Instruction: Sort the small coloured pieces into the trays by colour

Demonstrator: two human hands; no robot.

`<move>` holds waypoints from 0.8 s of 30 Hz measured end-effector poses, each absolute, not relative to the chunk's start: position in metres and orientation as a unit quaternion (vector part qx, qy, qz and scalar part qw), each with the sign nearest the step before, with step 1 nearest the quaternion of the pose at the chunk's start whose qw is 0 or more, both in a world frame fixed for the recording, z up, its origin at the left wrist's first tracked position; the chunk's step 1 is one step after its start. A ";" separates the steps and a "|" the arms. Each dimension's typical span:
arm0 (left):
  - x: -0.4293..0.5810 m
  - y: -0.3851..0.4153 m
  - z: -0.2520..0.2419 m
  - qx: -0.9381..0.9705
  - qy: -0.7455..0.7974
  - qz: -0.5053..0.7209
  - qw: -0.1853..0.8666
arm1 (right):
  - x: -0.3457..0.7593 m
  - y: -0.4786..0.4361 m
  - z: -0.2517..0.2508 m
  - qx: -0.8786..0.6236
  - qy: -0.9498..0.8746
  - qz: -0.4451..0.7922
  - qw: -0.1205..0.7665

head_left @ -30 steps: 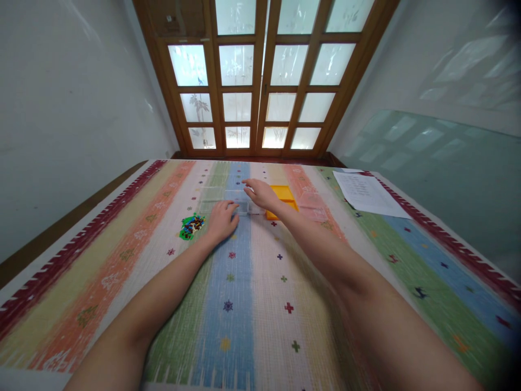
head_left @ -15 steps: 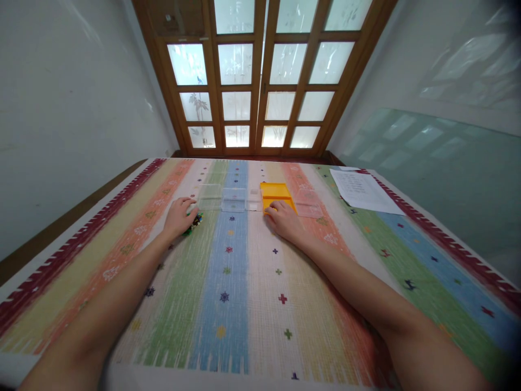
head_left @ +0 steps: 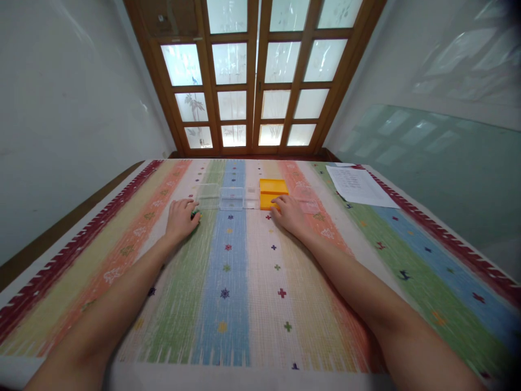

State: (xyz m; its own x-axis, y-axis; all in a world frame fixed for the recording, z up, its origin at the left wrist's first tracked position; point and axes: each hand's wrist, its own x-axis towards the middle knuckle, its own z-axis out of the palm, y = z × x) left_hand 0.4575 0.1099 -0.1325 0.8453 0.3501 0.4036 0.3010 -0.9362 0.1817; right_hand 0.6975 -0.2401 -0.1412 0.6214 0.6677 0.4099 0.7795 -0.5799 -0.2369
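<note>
Now the left hand lies curled over a small heap of multicoloured plastic bits on the table, and I cannot tell if it grips any. The right hand, flat and empty, touches the near edge of a shallow orange plastic tray — lifting any bit would need a fine pinch.

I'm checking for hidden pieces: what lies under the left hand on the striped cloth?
A small green and dark sliver peeks out beside the fingertips of the left hand, palm down on the striped woven cloth. Everything else beneath is covered by the hand.

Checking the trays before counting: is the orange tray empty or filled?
Empty, as far as shows: the orange tray shows only plain orange inside; the right hand rests its fingertips at the near edge.
</note>
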 end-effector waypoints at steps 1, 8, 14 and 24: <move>0.463 0.101 -0.128 0.965 0.145 0.209 0.060 | 0.698 -0.245 -0.140 -0.890 -0.380 -0.153 0.200; 0.519 0.036 -0.130 0.970 0.138 0.174 0.099 | 0.714 -0.261 -0.143 -0.947 -0.249 -0.122 0.161; 0.542 0.032 -0.142 0.968 0.146 0.161 0.128 | 0.719 -0.257 -0.155 -0.934 -0.285 -0.100 0.191; 0.564 0.036 -0.142 0.967 0.151 0.162 0.126 | 0.743 -0.256 -0.160 -0.921 -0.315 -0.102 0.205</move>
